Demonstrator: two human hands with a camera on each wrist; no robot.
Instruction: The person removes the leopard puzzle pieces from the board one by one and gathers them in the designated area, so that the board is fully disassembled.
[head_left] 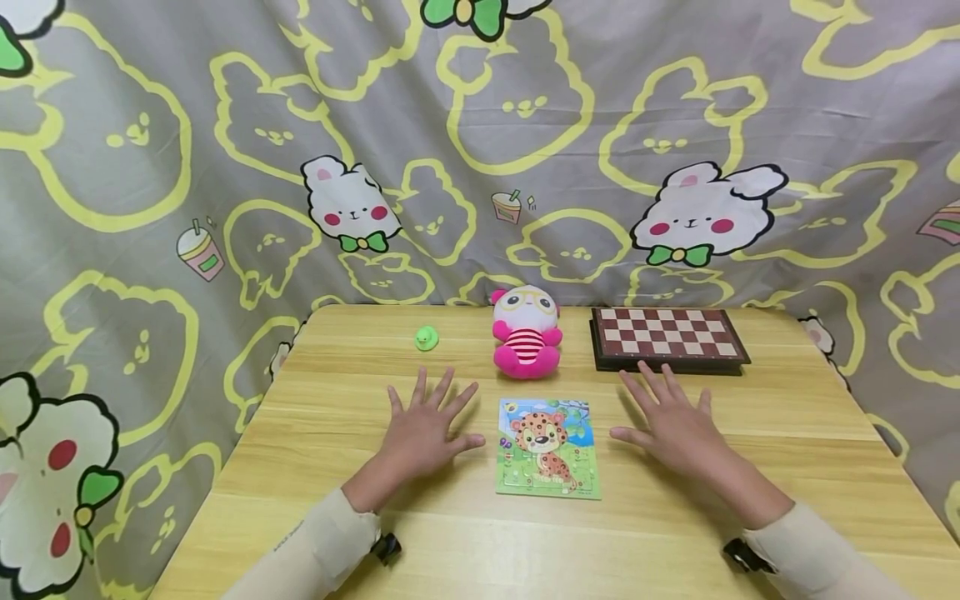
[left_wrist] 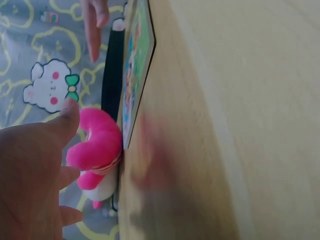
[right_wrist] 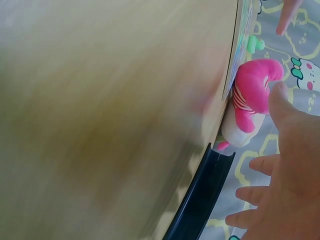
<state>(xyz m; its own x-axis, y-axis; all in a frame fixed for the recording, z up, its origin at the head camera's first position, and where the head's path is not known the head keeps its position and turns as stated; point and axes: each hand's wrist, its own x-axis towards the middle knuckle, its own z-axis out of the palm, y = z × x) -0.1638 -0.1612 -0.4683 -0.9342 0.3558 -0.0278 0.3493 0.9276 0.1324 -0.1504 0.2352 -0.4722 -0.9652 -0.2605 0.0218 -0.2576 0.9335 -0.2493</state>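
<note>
A jigsaw puzzle with a cartoon leopard lies flat on the table between the two hands. To its left, my left hand is spread with straight fingers and holds nothing. My right hand is likewise spread on the puzzle's other side, its fingertips close to the front edge of a chessboard case. Behind the puzzle sits a pink and white plush toy with a striped belly. Both wrist views show the hands apart from the plush toy, with the palm of the left hand empty.
A small green duck toy stands at the back left of the wooden table. Behind and beside the table hangs a grey curtain with cartoon prints. A dark side of the chessboard case shows in the right wrist view.
</note>
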